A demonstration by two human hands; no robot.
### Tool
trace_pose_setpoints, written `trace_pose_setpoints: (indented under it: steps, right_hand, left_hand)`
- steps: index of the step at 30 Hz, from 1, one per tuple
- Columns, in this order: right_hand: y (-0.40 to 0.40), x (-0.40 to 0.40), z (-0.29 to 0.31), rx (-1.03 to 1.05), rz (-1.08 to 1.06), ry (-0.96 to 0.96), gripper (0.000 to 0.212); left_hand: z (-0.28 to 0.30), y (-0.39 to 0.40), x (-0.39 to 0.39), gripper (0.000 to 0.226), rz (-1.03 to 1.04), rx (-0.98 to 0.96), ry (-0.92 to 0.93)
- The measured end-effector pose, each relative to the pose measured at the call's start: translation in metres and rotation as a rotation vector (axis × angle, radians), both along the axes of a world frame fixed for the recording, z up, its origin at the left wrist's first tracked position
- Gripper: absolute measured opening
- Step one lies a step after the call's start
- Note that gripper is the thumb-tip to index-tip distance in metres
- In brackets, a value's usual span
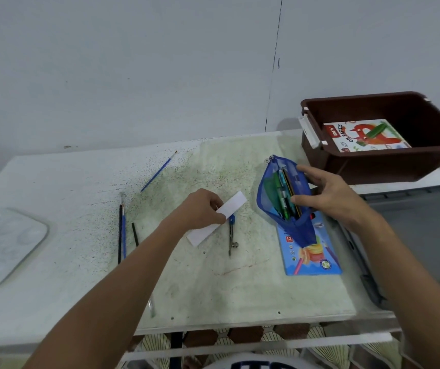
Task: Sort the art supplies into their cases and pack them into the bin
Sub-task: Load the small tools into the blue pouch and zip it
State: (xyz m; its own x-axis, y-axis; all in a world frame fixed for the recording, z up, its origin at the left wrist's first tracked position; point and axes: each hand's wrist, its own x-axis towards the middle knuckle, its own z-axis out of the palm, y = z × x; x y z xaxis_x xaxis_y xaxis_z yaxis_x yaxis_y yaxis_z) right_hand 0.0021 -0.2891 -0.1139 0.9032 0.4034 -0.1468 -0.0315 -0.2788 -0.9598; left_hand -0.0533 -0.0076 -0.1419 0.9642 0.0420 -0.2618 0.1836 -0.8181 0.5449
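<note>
The left hand [202, 209] pinches a white strip of paper [217, 218] between thumb and curled fingers, holding it just above the table [54, 182]. Directly beneath and just to the right of that hand lies a metal compass with a blue top [231, 235], flat on the surface. Further left of the left hand lie two long paintbrushes [121, 230] side by side and a short black stick [135, 234]; beyond the hand, toward the wall, a thin blue-handled brush [157, 171] lies on a slant. Far to the left sits a clear plastic palette [6, 243].

The right hand [330, 195] grips the near edge of a blue mesh pencil pouch [280, 198], thumb and fingers spread around its open mouth; pens and pencils, green ones among them, show inside. The pouch rests partly on a blue box of coloured pencils [312, 257] marked "12", which lies just below the right hand. Its other print is too small to read.

Past the right hand stands a brown plastic bin [373, 166] with a white latch. Inside lies a box [365, 135] printed "OIL PASTELS" with a red tag that seems to read "DIY" and a fox picture. To the right of the right forearm lies a grey lid [426, 235].
</note>
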Motion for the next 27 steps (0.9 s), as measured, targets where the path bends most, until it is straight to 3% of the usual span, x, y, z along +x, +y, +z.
trace_pose_setpoints:
  steps: [5,8,11,16,23,27]
  right_hand:
    - [-0.003,-0.002,0.004,0.015,0.04,0.012,0.076]
    - [-0.005,-0.003,0.006,0.004,0.073,-0.002,0.078]
    - [-0.007,-0.003,0.009,0.009,0.084,-0.009,0.076]
    - [-0.013,-0.003,0.012,-0.003,0.103,-0.055,0.074]
    - [-0.016,0.003,0.005,-0.029,0.062,-0.074,0.079]
    - [-0.018,0.008,0.001,-0.048,0.064,-0.065,0.083]
  left_hand:
    - [0.003,-0.003,0.0,0.02,0.0,-0.003,0.022]
    - [0.017,-0.01,0.004,0.015,0.102,-0.063,-0.047]
    - [0.041,-0.032,0.015,0.018,0.242,-0.289,-0.132]
    - [0.069,-0.091,0.041,0.02,0.323,-0.614,0.092]
    - [0.056,-0.126,0.06,0.02,0.358,-0.495,0.049]
    - [0.056,-0.119,0.058,0.025,0.315,-0.535,0.062]
